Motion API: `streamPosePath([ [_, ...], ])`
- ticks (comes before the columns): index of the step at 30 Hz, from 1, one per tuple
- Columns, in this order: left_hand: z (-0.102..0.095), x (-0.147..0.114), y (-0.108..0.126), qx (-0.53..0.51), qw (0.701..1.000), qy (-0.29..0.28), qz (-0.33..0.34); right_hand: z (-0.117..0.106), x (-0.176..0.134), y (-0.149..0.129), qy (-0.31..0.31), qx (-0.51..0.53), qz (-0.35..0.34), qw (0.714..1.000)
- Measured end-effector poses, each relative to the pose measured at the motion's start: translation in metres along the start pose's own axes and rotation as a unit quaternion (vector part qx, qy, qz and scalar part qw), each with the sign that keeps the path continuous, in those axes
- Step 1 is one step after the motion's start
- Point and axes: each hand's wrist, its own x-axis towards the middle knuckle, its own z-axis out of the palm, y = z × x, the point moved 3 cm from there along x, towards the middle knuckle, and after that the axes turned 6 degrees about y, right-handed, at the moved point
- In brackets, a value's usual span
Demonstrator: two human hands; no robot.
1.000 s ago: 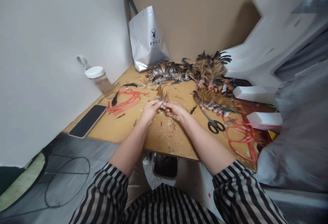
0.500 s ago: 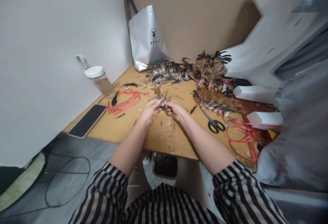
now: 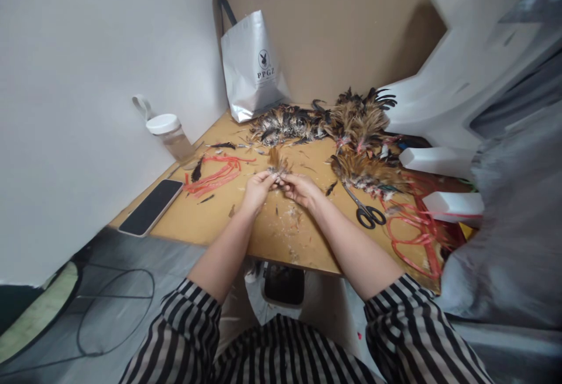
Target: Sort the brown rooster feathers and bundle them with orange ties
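Observation:
Over the middle of the table, my left hand (image 3: pixel 260 189) and my right hand (image 3: pixel 300 189) meet at the fingertips. Between them they pinch the base of a small bunch of brown feathers (image 3: pixel 277 161), whose tips fan away from me. Both hands are closed on it; my fingers hide its lower end. Beyond lies a heap of dark and white feathers (image 3: pixel 290 123). Tied-looking tan feather bundles (image 3: pixel 357 117) sit to its right, and a golden-brown feather bundle (image 3: pixel 369 170) lies nearer my right hand. Black-handled scissors (image 3: pixel 369 213) rest just below that bundle.
Red plastic strips (image 3: pixel 215 176) lie left of my hands, and a tangle of red strips (image 3: pixel 417 237) is at the right. A phone (image 3: pixel 151 207), a lidded jar (image 3: pixel 171 137) and a silver bag (image 3: pixel 252 68) stand or lie around the table (image 3: pixel 188 220). Below is a dark bin (image 3: pixel 284 284).
My fingertips have drawn slightly closer together, and the feather bunch shows more upright above them. The other things on the table stay where they were.

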Motion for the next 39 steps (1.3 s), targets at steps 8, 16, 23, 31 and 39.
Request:
streamPosePath([
  [8, 0.005, -0.004, -0.001, 0.083, 0.991, -0.045, 0.098, -0.005, 0.004, 0.001, 0.043, 0.033, 0.027, 0.998],
  [16, -0.001, -0.001, -0.002, 0.017, 0.999, 0.010, -0.025, -0.010, 0.004, -0.008, 0.091, -0.100, -0.114, 0.984],
  [23, -0.002, -0.003, -0.008, 0.021, 0.993, -0.023, -0.113, -0.013, 0.000, -0.016, 0.102, -0.258, -0.203, 0.939],
  [31, 0.001, -0.004, -0.011, 0.084, 0.991, -0.035, -0.100, -0.016, 0.003, -0.019, 0.118, -0.388, -0.256, 0.878],
  [39, 0.002, -0.006, -0.010, 0.104, 0.990, -0.037, -0.092, -0.010, -0.003, -0.018, 0.119, -0.361, -0.255, 0.889],
])
